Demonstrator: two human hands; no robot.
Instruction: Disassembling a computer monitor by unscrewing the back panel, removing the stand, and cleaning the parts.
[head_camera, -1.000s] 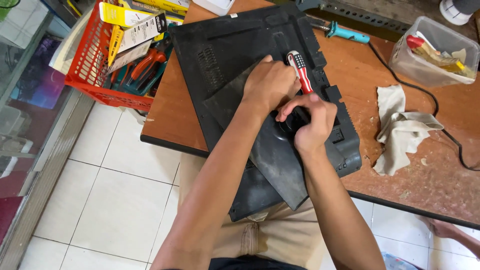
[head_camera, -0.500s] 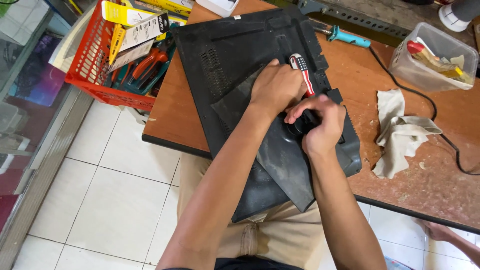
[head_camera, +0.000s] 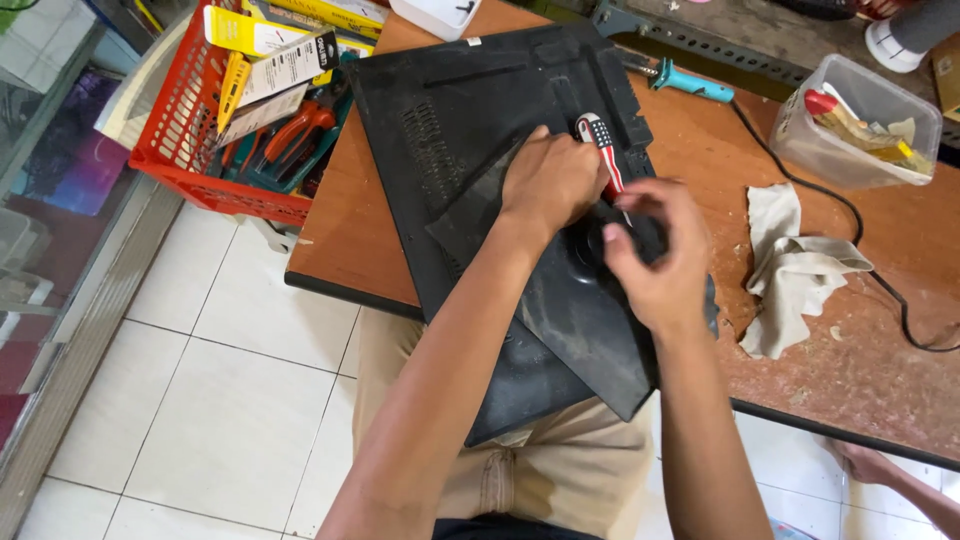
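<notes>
Black monitor back (head_camera: 470, 110) lies face-down on the brown table (head_camera: 860, 360), filling centre of frame, its lower corner hanging past table's near edge over the person's lap. A flat black stand plate (head_camera: 585, 325) sits on top of it, angled, just below centre.

L hand (head_camera: 550, 180) at centre, fist closed round a screwdriver (head_camera: 598, 145) w/ red-white striped handle; handle sticks out above the knuckles, shaft runs down-right toward the stand's round hub. R hand (head_camera: 655, 260) just right of centre, fingers curled narrow over the hub where the shaft ends; can't tell if it's pinching anything, hand itself hides that spot. Both forearms come up from bottom edge and cover much of the plate.

Around it:
- Upper left: red plastic basket (head_camera: 175, 130) at table's left end, stuffed w/ yellow packs and orange-handled pliers, close to monitor's left edge.
- Top centre-right: teal-handled tool (head_camera: 690, 82) lying just beyond monitor's top right corner.
- Upper right: clear plastic tub (head_camera: 855, 120) w/ odds and ends inside.
- Right of centre: crumpled beige rag (head_camera: 795, 270), near the R hand, not touching.
- Black cable (head_camera: 890, 290) runs from top centre across table, past the rag to right edge.
- Lower right corner: another person's bare foot (head_camera: 865, 465) on the white floor tiles.
</notes>
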